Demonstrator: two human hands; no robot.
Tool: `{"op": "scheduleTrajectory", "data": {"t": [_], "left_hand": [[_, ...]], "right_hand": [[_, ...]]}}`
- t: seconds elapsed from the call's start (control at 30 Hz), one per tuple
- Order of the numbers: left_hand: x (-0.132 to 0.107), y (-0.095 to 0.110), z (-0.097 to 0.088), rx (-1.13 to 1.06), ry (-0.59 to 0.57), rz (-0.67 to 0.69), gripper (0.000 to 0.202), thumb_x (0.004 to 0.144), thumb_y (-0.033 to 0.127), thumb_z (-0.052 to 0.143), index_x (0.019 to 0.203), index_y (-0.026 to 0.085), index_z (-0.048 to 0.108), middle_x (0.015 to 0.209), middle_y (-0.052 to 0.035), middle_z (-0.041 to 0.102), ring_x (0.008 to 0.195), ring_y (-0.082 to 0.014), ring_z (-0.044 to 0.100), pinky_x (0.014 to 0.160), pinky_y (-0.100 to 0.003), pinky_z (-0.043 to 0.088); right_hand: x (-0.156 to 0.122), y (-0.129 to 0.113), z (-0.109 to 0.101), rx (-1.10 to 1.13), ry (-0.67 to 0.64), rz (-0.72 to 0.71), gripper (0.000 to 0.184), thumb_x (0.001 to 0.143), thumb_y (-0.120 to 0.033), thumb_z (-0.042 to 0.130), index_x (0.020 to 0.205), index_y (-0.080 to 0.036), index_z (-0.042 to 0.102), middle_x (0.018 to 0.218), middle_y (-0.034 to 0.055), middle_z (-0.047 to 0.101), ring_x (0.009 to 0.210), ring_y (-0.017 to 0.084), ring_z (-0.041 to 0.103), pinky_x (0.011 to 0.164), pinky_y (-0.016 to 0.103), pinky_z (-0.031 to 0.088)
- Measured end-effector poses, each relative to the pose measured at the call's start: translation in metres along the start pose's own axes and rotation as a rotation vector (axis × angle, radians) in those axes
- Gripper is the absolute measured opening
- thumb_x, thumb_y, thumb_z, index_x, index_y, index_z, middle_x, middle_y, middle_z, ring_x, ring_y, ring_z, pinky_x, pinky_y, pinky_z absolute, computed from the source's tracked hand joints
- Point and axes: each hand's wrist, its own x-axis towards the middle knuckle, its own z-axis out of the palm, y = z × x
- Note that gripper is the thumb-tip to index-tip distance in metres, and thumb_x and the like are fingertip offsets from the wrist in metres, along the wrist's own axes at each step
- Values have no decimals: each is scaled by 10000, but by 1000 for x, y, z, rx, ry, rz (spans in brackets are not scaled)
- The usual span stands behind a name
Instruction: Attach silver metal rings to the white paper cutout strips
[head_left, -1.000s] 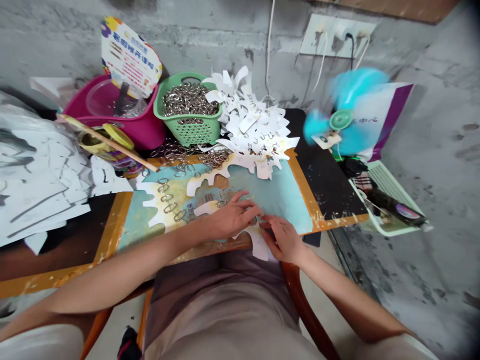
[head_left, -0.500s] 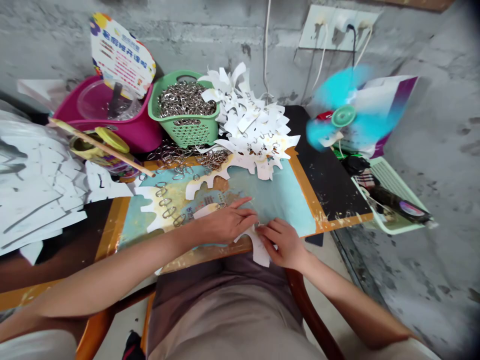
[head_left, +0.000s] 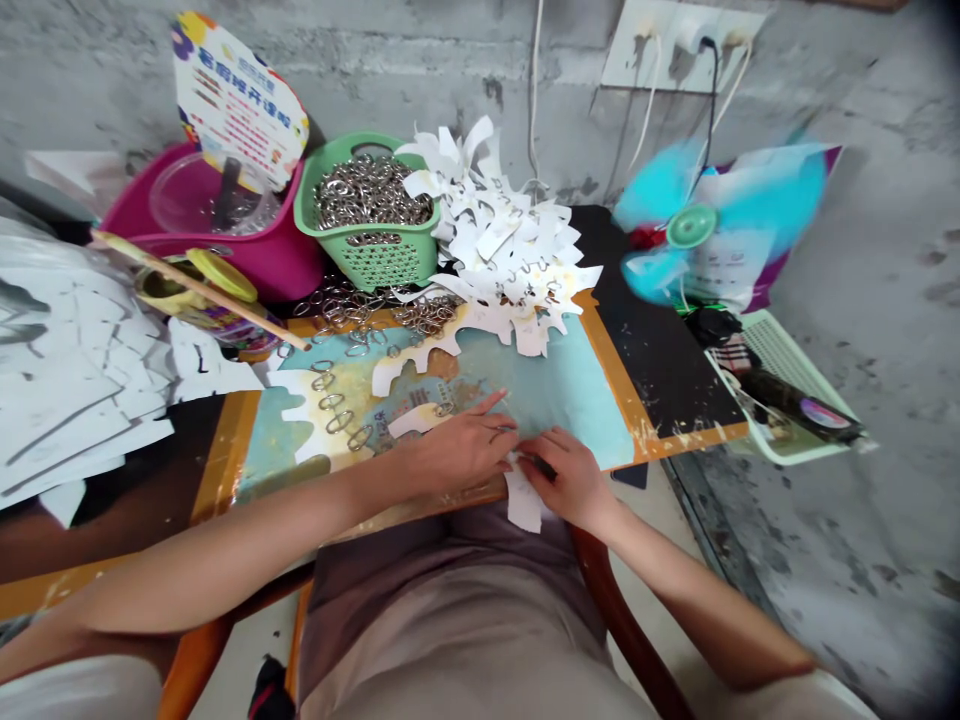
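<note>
A notched white paper strip (head_left: 525, 502) lies across the front edge of the blue-topped work board (head_left: 570, 400), one end hanging over it. My left hand (head_left: 466, 450) covers the strip's middle, its fingertips closed on the paper and one finger stretched out. Opposite it, my right hand (head_left: 568, 474) pinches the strip; the fingertips of both hands nearly meet. A metal ring (head_left: 444, 409) sits on the strip's far end. To the left, another notched paper strip (head_left: 319, 415) carries several metal rings (head_left: 339, 420). What the fingertips press on is partly hidden.
Behind stand a green basket of metal rings (head_left: 382, 255), a magenta basket (head_left: 225, 250) and a heap of ringed paper strips (head_left: 502, 240). A can with a stick across it (head_left: 217, 310) is left, by a paper stack (head_left: 67, 370). A spinning blue fan (head_left: 690, 227) is right.
My hands have drawn closer together, the right one slightly up and left. Less of the strip between them shows now. The view has shifted slightly.
</note>
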Motion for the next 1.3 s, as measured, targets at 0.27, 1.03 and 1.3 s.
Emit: {"op": "scheduleTrajectory", "data": {"t": [0.27,1.03,1.3], "left_hand": [[-3,2,7,214,17,61,206,953,52,451,881,158,611,801,-37,687,974,-184,662,1213,-512,298],[-39,25,4,204,-2,-97,320,910,200,565,1217,154,642,1271,-151,657,1347,-290,480,1215,-643,31],[-43,40,-2,43,118,-248,325,856,201,602,1179,197,639,1313,-145,578,1331,-313,475,1196,-672,44]], "right_hand": [[-1,2,4,-5,48,29,134,928,-179,559,1055,-207,596,897,77,667,855,238,603,718,355,497],[-6,3,-18,176,194,261,178,985,-295,481,1013,-203,632,906,58,678,727,162,615,620,276,487],[8,-20,1,148,-14,372,48,862,-221,577,816,-210,585,733,8,642,676,169,602,654,279,440]]}}
